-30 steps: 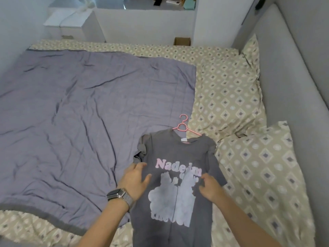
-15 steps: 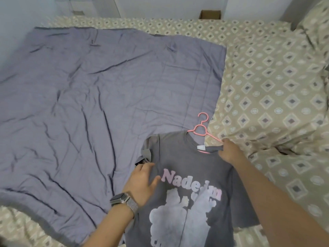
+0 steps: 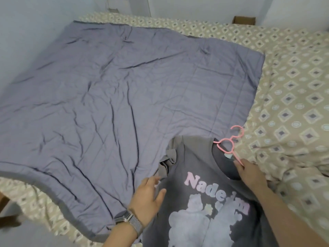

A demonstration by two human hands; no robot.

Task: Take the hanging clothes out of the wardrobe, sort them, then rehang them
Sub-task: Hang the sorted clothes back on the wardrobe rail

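A dark grey cotton T-shirt [image 3: 201,168] with pink letters and a pale blue picture on the front is lying flat on the bed [image 3: 293,97], near the bed's front edge. Part of it is lying on a big purple-grey quilted blanket [image 3: 110,97] and part on the tan bed sheet with diamond shapes. A thin pink plastic hanger [image 3: 231,143] is sticking out of the neck hole of the T-shirt, with its hook lying on the bed just past the collar, right beside the blanket's right edge. The left hand [image 3: 148,198] is resting on the T-shirt below its bunched-up left sleeve, with the fingers straight and spread apart, holding nothing. A silver watch with a mesh band [image 3: 128,220] is sitting on the left wrist. The right hand [image 3: 249,172] is lying at the collar, on the right side of the neck hole, and its fingertips are touching the lower arm of the hanger; I cannot tell if the fingers are pinching it or only touching it. The blanket is covering most of the left side of the bed. A small brown cardboard box [image 3: 243,20] is sitting past the far edge of the bed, against the white wall.
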